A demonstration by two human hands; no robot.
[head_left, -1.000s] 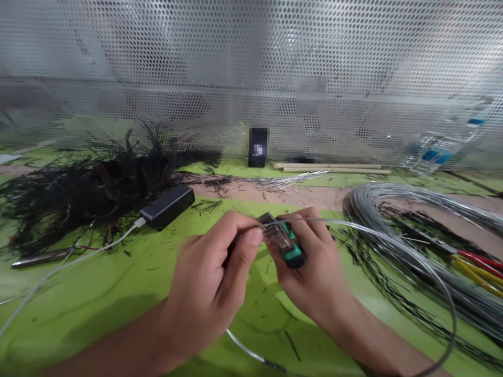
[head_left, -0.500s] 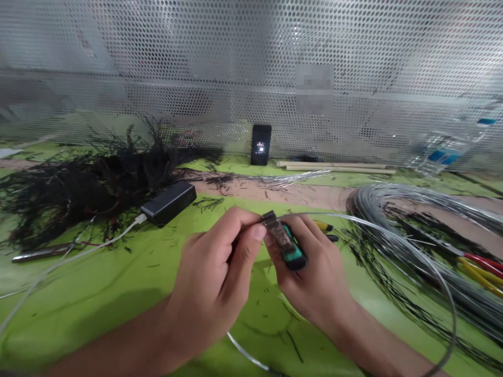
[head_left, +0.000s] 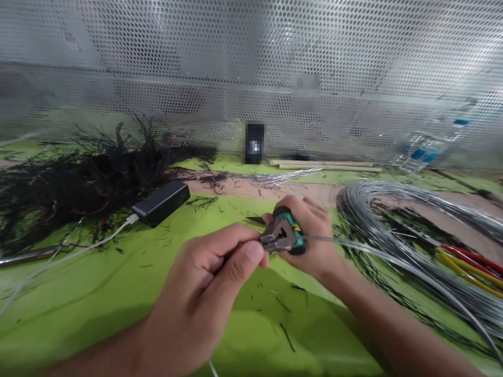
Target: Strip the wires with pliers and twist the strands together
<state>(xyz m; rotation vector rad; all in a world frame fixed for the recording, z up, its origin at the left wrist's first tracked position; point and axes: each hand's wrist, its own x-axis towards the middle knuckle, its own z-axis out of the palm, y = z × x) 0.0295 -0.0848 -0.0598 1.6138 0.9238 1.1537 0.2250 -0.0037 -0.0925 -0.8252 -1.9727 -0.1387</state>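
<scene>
My right hand (head_left: 312,225) is wrapped around the green-and-black handles of a pair of pliers (head_left: 280,234), whose metal head points left. Against the tip of the jaws, my left hand (head_left: 204,283) is closed in a pinch of thumb and forefinger. A grey wire (head_left: 361,247) runs from behind the pliers toward the lower right. Another short length of wire (head_left: 212,368) comes out below my left hand, so a wire appears to pass through its grip. The pinched spot itself is hidden by the fingers.
Wire coils (head_left: 353,209) lie at right beside red-and-yellow-handled pliers (head_left: 467,262). A bottle (head_left: 426,152), thin sticks (head_left: 330,165) and a phone (head_left: 254,144) are along the mesh screen (head_left: 220,63). At left are a dark bristly heap (head_left: 78,178) and a cabled black box (head_left: 162,203).
The pliers have turned in my right hand, so their head now points left at my left fingertips. My left hand has dropped slightly. The wire at right hangs in a straighter line.
</scene>
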